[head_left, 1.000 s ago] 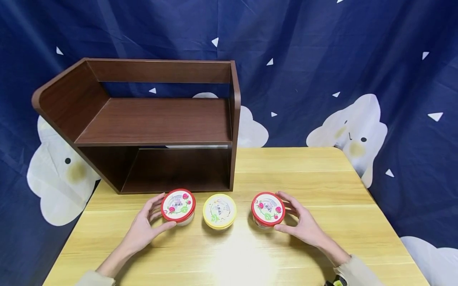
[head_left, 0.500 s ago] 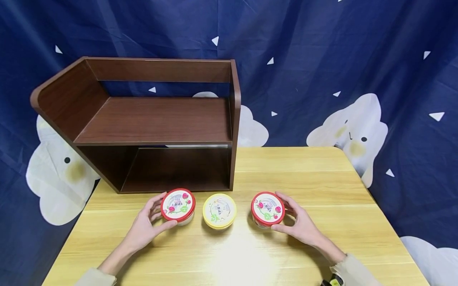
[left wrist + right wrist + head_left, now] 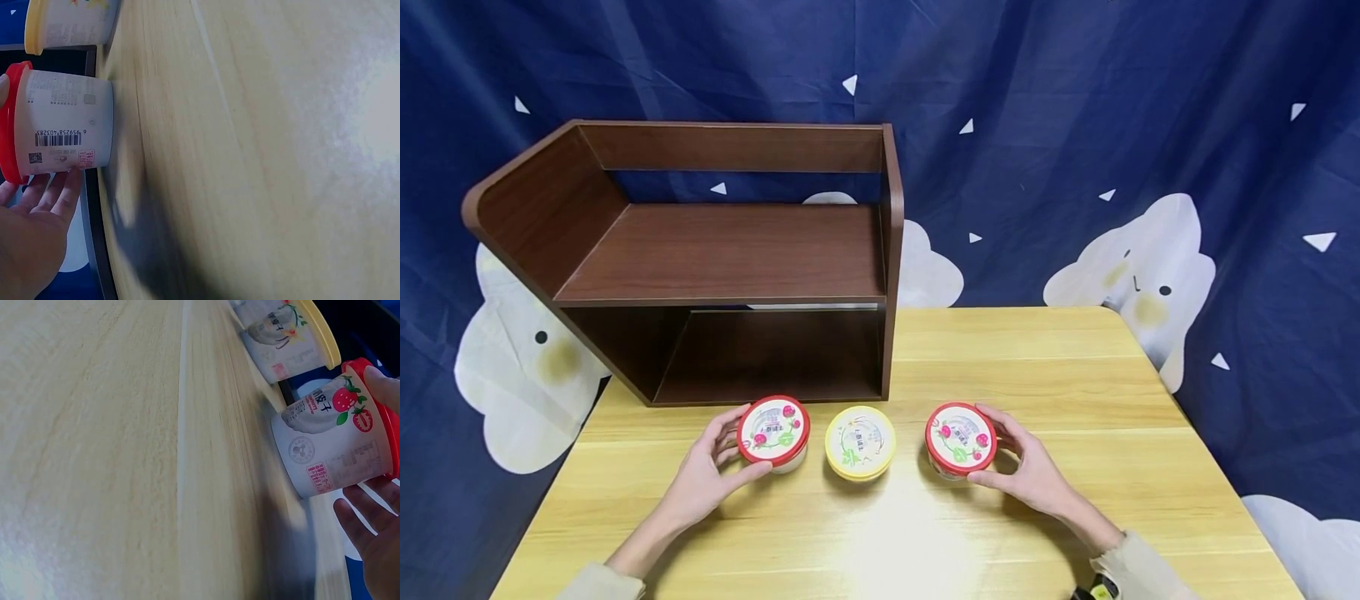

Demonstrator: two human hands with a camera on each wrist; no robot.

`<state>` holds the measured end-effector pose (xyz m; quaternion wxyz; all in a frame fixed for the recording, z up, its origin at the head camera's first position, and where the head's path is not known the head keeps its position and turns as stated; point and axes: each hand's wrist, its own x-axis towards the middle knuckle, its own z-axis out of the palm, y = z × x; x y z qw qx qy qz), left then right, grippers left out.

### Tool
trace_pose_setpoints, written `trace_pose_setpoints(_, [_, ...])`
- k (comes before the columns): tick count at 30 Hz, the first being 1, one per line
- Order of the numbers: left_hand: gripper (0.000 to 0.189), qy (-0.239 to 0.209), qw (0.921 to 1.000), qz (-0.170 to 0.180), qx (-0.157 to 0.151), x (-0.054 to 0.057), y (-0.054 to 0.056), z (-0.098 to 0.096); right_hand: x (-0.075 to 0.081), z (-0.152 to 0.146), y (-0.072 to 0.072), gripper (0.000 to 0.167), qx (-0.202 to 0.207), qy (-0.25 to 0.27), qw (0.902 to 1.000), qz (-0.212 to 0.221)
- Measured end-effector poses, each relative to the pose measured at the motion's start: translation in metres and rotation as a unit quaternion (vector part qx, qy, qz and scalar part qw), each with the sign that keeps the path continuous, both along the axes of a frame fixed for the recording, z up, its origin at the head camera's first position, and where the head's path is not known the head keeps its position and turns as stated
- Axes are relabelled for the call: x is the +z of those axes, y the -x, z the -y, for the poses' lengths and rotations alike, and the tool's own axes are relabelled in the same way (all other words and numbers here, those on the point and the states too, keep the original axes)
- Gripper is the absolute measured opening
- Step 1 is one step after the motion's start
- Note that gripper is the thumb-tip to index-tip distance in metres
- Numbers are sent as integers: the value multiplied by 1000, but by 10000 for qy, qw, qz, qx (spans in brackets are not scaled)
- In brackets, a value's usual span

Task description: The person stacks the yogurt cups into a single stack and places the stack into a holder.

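Observation:
In the head view, three round white food tubs stand in a row on the wooden table. My left hand holds the left red-lidded tub, thumb at the near side of the lid and fingers round its outer side. My right hand holds the right red-lidded tub in a like way. Between them sits a yellow-lidded tub, touched by neither hand. A barcode shows on the left tub in the left wrist view. Strawberries are printed on the right tub in the right wrist view.
A dark brown two-tier shelf stands behind the tubs at the left and back. Bare wood of the table lies to the right. A dark blue curtain with clouds hangs behind.
Almost nothing differs. My right hand and its tub have shifted very slightly left; the left hand keeps its place.

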<state>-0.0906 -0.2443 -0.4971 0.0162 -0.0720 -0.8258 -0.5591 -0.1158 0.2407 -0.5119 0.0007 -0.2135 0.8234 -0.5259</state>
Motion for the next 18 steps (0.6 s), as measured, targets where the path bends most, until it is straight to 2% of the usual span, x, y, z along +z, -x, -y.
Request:
trace_pose_setpoints(8, [84, 34, 10000, -5, 1, 0, 1, 0, 5, 0, 0, 91, 9, 37, 10000, 2])
trace_pose_setpoints(12, [84, 23, 10000, -6, 3, 0, 1, 0, 16, 2, 3, 91, 60, 101, 9999, -56])
trace_pose_setpoints(18, [83, -37, 10000, -59, -26, -2, 0, 0, 35, 10, 10, 94, 238, 185, 9989, -365])
